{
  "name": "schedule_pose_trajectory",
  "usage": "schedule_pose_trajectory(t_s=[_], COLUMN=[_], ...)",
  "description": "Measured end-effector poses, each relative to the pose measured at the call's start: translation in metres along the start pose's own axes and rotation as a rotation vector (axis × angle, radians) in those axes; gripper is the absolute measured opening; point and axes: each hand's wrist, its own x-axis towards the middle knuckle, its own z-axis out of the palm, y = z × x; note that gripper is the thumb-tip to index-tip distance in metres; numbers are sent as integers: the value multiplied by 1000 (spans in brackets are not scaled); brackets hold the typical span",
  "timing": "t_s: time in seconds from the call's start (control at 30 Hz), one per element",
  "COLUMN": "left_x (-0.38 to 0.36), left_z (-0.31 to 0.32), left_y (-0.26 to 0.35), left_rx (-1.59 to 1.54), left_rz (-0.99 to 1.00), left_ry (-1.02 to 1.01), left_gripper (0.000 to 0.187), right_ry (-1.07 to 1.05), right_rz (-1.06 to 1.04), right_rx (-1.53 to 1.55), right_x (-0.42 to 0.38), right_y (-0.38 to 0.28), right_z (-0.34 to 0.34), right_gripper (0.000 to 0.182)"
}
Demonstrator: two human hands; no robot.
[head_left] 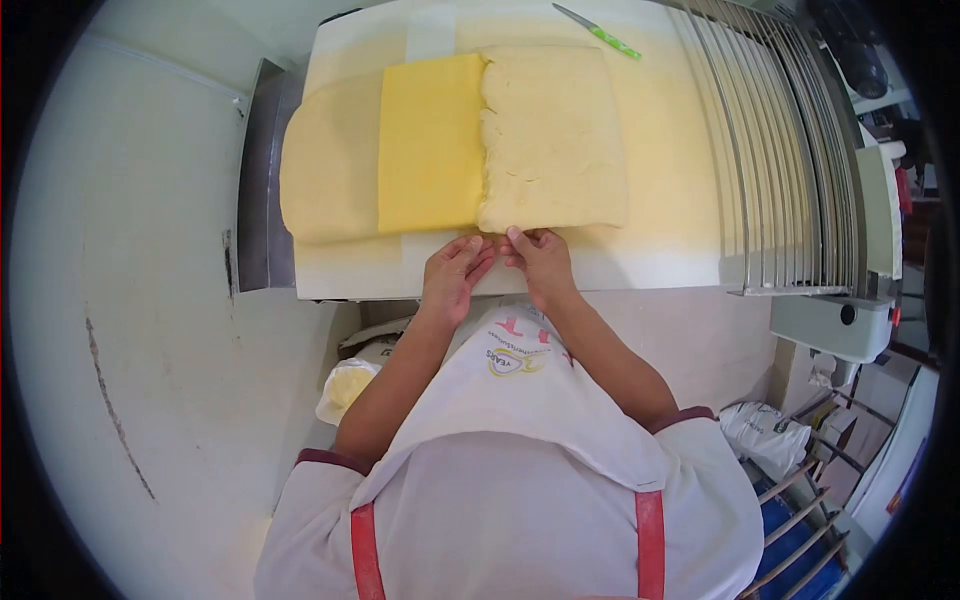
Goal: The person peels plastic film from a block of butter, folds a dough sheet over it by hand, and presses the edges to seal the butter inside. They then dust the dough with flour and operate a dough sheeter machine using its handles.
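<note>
Head view: a pale surface [665, 245] is seen from above, with dough [555, 130] laid across it.
Dough: left part spread flat, right part thicker; ragged edge of right part met by a yellow slab [430, 145].
Yellow slab: seen between both dough parts, in the middle.
Left hand [453, 275]: held just beside the near dough edge; grip drawn together at thumb and fingertips; whether dough is pinched cannot be told.
Right hand [545, 265]: thumb placed at near-left corner of the thick part; fingers curled; whether grip is clamped cannot be told.
Knife [620, 45]: green-handled, laid beyond dough, to the right.
Metal bars [800, 291]: set at right end, well apart from dough.
</note>
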Motion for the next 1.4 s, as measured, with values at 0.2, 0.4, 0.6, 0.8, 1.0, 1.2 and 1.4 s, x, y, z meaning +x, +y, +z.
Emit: schedule_pose_trajectory(t_s=[0.2, 0.4, 0.6, 0.8, 1.0, 1.2, 1.4], left_x=[25, 14, 20, 16, 27, 11, 16], left_z=[3, 6, 26, 35, 43, 67, 64], left_y=[-23, -15, -27, -28, -33, -30, -38], left_rx=[-164, -139, -74, -80, -88, -127, -110], left_rz=[64, 56, -54, -21, -134, -40, -158], left_ry=[-92, -12, -193, -89, -256, -133, -256], left_gripper=[19, 16, 23, 23, 23, 21, 20], right_ry=[-58, 7, 45, 62, 101, 80, 157], right_rz=[132, 54, -8, 123, -87, 120, -65], right_rx=[-234, 58, -154, -76, -174, -16, -121], right_x=[-5, -3, 0, -6, -1, -13, -3], right_y=[-13, -14, -5, -38, -14, -52, -29], right_z=[-16, -23, -30, -40, -52, -53, -64], right_gripper=[24, 25, 24, 22, 28, 21, 22])
